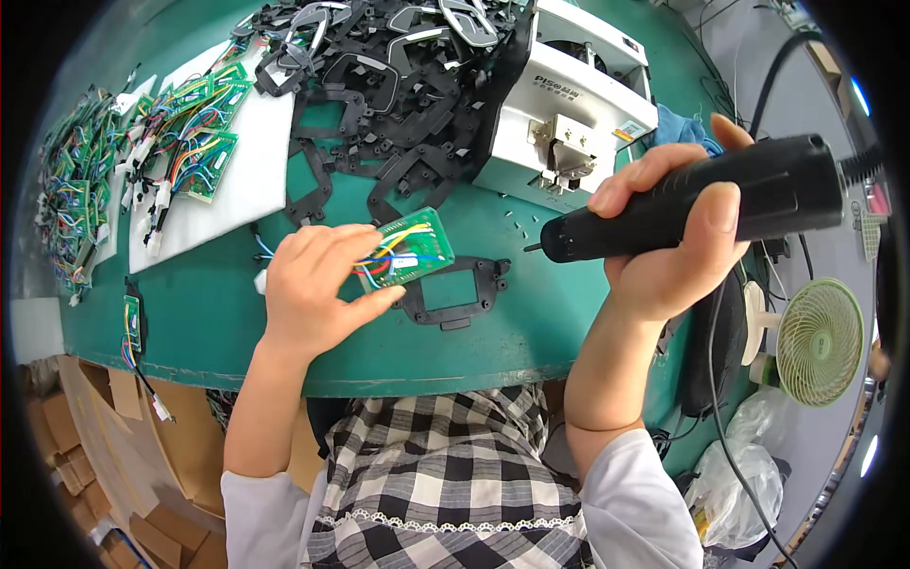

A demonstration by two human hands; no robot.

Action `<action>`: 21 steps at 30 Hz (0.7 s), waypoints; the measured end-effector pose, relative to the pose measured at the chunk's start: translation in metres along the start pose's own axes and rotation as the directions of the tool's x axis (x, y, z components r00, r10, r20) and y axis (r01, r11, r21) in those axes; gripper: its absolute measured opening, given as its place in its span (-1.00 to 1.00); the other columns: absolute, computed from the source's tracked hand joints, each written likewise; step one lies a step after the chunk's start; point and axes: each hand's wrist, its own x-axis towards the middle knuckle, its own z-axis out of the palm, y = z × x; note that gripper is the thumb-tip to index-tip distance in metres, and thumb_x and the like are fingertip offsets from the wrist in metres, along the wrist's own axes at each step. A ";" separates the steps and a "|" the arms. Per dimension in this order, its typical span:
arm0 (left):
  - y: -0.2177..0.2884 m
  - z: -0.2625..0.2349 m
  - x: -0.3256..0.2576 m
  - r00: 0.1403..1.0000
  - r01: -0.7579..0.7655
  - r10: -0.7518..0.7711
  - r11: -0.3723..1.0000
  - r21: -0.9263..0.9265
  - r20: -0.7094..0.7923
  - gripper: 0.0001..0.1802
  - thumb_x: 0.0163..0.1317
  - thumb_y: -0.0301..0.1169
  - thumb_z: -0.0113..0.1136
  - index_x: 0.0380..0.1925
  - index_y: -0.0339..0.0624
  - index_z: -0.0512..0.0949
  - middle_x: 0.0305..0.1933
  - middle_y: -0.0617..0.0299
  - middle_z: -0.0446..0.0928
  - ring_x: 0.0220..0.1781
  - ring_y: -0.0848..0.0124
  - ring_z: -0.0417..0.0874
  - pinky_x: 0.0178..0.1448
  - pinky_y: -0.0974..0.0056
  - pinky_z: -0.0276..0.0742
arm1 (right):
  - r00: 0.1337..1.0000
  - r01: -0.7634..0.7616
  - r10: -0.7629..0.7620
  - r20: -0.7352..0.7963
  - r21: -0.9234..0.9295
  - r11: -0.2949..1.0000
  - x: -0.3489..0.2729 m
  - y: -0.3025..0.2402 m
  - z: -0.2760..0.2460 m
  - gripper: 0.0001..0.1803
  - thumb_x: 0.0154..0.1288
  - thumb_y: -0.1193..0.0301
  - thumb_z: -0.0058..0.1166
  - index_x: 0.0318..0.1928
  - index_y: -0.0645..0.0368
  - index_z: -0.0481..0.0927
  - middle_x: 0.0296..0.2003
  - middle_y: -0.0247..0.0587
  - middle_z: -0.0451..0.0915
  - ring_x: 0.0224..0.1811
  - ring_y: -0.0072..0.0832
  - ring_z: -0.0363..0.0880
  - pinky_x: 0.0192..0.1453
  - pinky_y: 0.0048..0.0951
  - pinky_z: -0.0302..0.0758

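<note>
My left hand [318, 284] holds a small green circuit board [413, 245] with coloured wires, tilted over a black plastic frame [455, 292] that lies on the green table [227, 313]. My right hand [668, 228] grips a black electric screwdriver [701, 201], held level with its tip pointing left toward the board, a short gap away. A cable runs from the screwdriver's rear end off to the right.
A heap of black plastic frames [389, 85] fills the table's far middle. A white screw feeder box [569, 104] stands behind the screwdriver. Wired green boards [190, 133] lie on white foam [246, 180] at left. A small green fan [815, 341] stands at right. Cardboard boxes [85, 446] sit below left.
</note>
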 end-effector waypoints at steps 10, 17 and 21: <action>0.023 0.022 -0.001 0.985 -0.103 0.106 0.994 -0.028 0.138 -0.49 -0.17 -0.09 0.43 -0.23 -0.14 0.63 -0.15 0.27 0.62 -0.11 0.29 0.56 0.00 0.16 0.44 | 0.990 -0.058 0.087 -0.115 0.235 0.970 -0.016 0.010 0.018 -0.27 0.18 0.16 0.22 0.09 0.51 0.21 -0.60 -0.15 0.51 -0.70 -0.50 0.49 -0.60 -0.53 0.47; 0.025 0.021 0.000 0.976 -0.116 0.119 0.993 -0.027 0.181 -0.50 -0.12 -0.07 0.41 -0.22 -0.14 0.63 -0.14 0.29 0.61 -0.08 0.31 0.55 0.05 0.15 0.42 | 0.993 -0.062 0.081 -0.081 0.215 0.975 -0.024 0.015 0.026 -0.30 0.16 0.20 0.25 0.07 0.51 0.26 -0.58 -0.23 0.54 -0.69 -0.58 0.48 -0.60 -0.62 0.39; 0.025 0.022 -0.001 0.975 -0.128 0.129 0.992 -0.021 0.182 -0.51 -0.12 -0.07 0.41 -0.22 -0.14 0.63 -0.14 0.29 0.61 -0.09 0.31 0.55 0.03 0.16 0.42 | 0.989 -0.092 0.114 -0.090 0.219 0.971 -0.026 0.012 0.028 -0.31 0.15 0.23 0.26 0.07 0.50 0.27 -0.57 -0.23 0.54 -0.68 -0.59 0.48 -0.59 -0.62 0.39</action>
